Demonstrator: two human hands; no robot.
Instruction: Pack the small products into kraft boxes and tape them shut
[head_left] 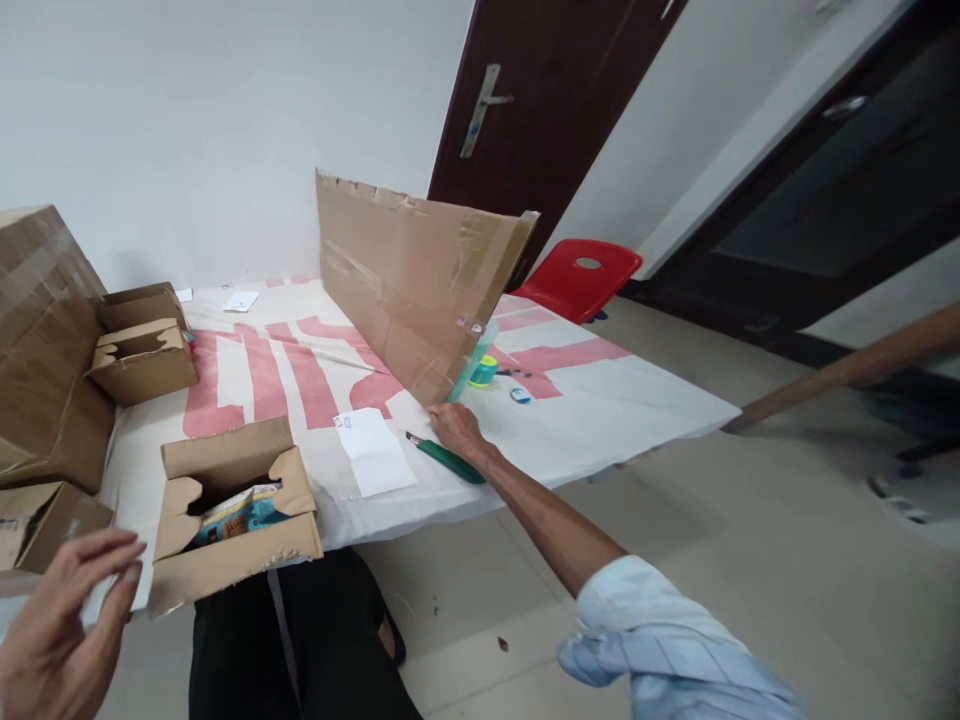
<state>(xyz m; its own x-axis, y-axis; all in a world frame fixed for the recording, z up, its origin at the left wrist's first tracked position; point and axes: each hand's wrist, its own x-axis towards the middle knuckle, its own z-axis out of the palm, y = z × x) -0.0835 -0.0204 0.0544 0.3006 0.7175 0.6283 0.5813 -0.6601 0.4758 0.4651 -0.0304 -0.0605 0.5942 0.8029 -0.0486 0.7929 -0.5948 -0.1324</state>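
My right hand (pixel 459 428) reaches out over the table and rests on a green-handled marker or cutter (pixel 448 459) that lies on the white cloth with red stripes (pixel 300 370). Its fingers curl down onto the tool's near end. A large flat cardboard sheet (pixel 409 275) stands on edge just behind that hand. My left hand (pixel 56 625) hovers at the lower left, fingers spread and holding nothing, close to an open small cardboard box (pixel 232 510) with a colourful packet inside.
Several cardboard boxes (pixel 45 340) stack at the table's left. A white paper slip (pixel 373 450) lies near the tool. A green tape roll (pixel 484 372) and a small blue item (pixel 520 395) sit right of the sheet. A red stool (pixel 581 275) and dark doors stand behind.
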